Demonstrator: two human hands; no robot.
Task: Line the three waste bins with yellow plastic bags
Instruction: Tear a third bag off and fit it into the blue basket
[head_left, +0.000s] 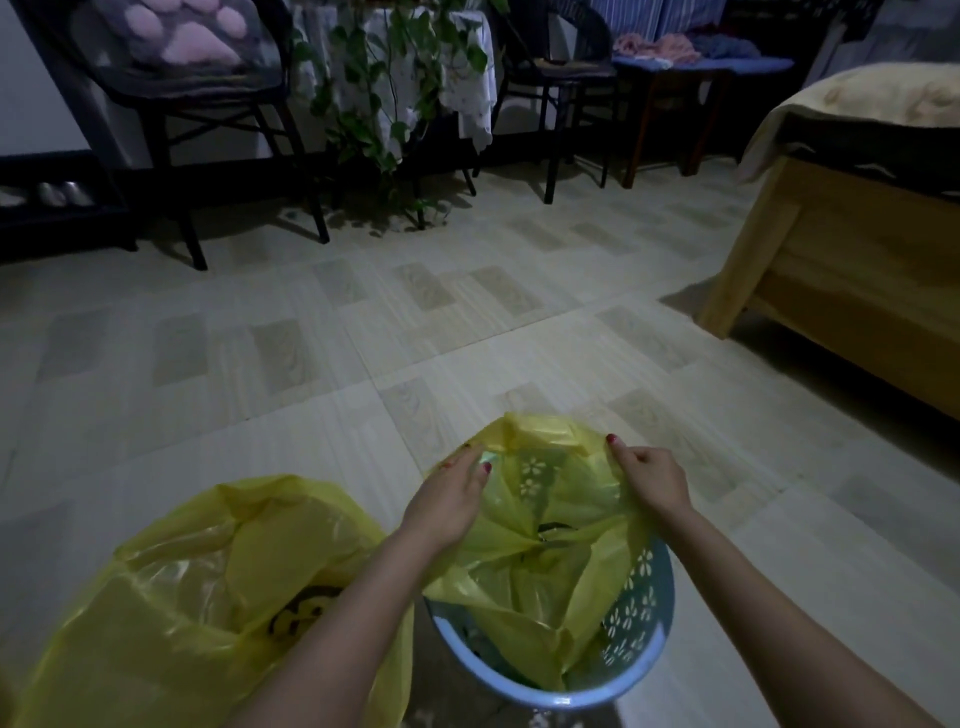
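Note:
A light blue perforated waste bin (636, 597) stands on the floor at the bottom centre. A yellow plastic bag (545, 525) lies loosely inside it, with its far edge folded over the bin's far rim. My left hand (449, 499) pinches the bag's edge at the far left of the rim. My right hand (649, 480) pinches the bag's edge at the far right. A second bin at the bottom left is fully covered by another yellow bag (208, 597), draped over its rim and sides. No third bin is in view.
Pale tiled floor (363, 364) stretches ahead. A wooden bed frame (841, 291) stands at the right. Dark chairs (197, 104), a trailing plant (384, 93) and a low shoe rack (57, 202) line the far wall.

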